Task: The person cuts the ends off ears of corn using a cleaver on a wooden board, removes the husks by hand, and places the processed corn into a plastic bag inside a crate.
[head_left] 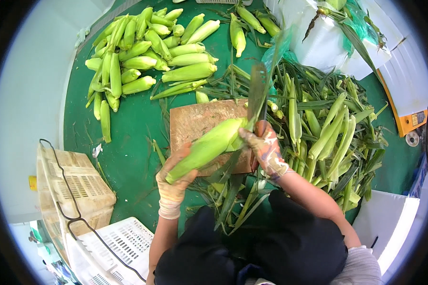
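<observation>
A green ear of corn (pixel 205 148) in its husk lies slantwise above the brown cutting board (pixel 188 121). My left hand (pixel 175 173), in a pale work glove, is closed round its lower left end. At the other end, my gloved right hand (pixel 265 148) grips a knife (pixel 257 92), its dark blade pointing away from me and smeared by motion. The thumb and fingers of that hand also press against the husk leaves at the ear's upper right end. Part of the handle is hidden by the glove.
Trimmed corn ears (pixel 138 61) are heaped at the far left on the green surface (pixel 128 175). Loose husks and leaves (pixel 328 137) pile up on the right. Plastic crates (pixel 81 180) stand at the near left; a white foam box (pixel 318 38) stands far right.
</observation>
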Demonstrator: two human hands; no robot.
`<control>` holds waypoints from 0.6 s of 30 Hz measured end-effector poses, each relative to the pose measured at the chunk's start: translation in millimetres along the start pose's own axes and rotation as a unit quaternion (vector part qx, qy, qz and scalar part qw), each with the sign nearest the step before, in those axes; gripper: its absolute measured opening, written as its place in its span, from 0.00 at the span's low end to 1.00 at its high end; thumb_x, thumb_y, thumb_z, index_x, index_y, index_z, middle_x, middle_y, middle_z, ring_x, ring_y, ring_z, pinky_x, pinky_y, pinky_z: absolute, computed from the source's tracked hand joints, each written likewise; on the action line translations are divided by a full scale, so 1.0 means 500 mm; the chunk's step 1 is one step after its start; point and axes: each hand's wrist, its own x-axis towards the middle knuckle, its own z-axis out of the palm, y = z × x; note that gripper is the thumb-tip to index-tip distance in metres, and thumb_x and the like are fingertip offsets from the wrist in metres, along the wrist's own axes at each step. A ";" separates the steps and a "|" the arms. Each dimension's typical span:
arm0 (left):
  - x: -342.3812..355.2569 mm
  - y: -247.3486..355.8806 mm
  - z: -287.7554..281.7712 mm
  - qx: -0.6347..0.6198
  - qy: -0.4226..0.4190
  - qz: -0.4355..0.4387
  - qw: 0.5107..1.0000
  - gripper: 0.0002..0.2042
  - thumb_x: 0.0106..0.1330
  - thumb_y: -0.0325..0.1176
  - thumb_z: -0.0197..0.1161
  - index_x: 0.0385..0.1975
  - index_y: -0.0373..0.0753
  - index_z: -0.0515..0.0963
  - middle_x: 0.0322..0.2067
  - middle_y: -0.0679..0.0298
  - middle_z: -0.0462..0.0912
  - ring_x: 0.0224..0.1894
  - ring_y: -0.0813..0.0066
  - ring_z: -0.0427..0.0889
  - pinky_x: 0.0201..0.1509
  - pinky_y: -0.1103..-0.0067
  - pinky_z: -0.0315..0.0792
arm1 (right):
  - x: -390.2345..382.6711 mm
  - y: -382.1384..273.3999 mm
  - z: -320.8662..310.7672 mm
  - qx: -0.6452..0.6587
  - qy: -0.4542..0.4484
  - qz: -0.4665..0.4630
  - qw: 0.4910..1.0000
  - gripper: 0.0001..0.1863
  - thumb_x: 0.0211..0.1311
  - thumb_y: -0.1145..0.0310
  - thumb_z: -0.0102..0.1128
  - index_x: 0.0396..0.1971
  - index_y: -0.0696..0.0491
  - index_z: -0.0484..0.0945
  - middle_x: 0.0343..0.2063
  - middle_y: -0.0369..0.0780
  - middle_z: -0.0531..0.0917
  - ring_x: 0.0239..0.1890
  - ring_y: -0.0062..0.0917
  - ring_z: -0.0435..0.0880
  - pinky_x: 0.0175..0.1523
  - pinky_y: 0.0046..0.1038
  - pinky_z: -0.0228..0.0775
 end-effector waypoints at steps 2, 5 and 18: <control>0.004 0.000 -0.019 -0.182 0.059 -0.137 0.972 0.25 0.51 0.28 0.74 0.51 0.33 0.76 0.52 0.56 0.78 0.53 0.66 0.78 0.58 0.75 0.71 | 0.005 0.017 -0.030 -0.025 0.007 -0.077 0.997 0.16 0.53 0.69 0.68 0.39 0.55 0.72 0.33 0.37 0.80 0.33 0.23 0.80 0.34 0.27 0.73; 0.035 -0.036 -0.059 -0.292 0.112 -0.149 0.938 0.28 0.55 0.39 0.72 0.52 0.29 0.72 0.46 0.58 0.80 0.41 0.71 0.81 0.42 0.80 0.76 | -0.021 -0.002 -0.151 -0.293 0.161 -0.170 0.927 0.15 0.52 0.70 0.63 0.39 0.56 0.73 0.28 0.40 0.80 0.30 0.27 0.80 0.35 0.32 0.75; 0.609 -0.160 -0.262 -0.419 0.301 -0.057 0.855 0.17 0.68 0.39 0.54 0.52 0.37 0.69 0.48 0.58 0.75 0.46 0.68 0.74 0.49 0.76 0.74 | -0.170 -0.053 -0.364 -0.416 0.202 -0.224 0.858 0.11 0.54 0.72 0.62 0.29 0.57 0.67 0.19 0.41 0.74 0.21 0.28 0.71 0.26 0.29 0.64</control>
